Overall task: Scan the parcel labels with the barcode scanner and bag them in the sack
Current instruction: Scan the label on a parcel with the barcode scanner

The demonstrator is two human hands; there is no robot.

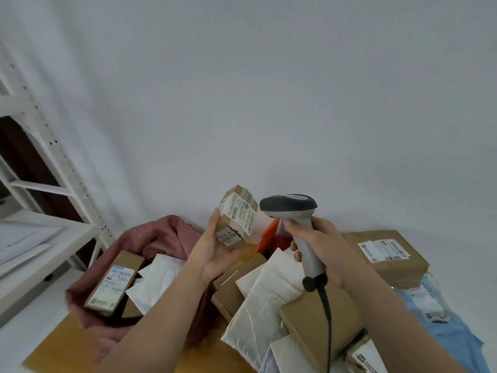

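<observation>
Head view, nearest first: a brown carton [321,323] and white mailers [265,297] lay heaped on the desk [61,345] below my forearms. My right hand [320,247] was wrapped around the grey handle of the barcode scanner [293,219], its black cable [326,319] trailing down over the carton. My left hand [215,251] held a small cardboard parcel [236,215] raised above the heap, thumb on its left edge, fingers beneath; the white label faced me, just beside the scanner head. To the left, the dusty-pink sack [166,235] lay open on the desk, with a labelled flat box [114,282] and a white mailer [154,282] inside its mouth. Farther right sat a larger labelled box [387,254] and a blue mailer [441,319]. White shelving [35,157] stood at far left against the pale wall.
</observation>
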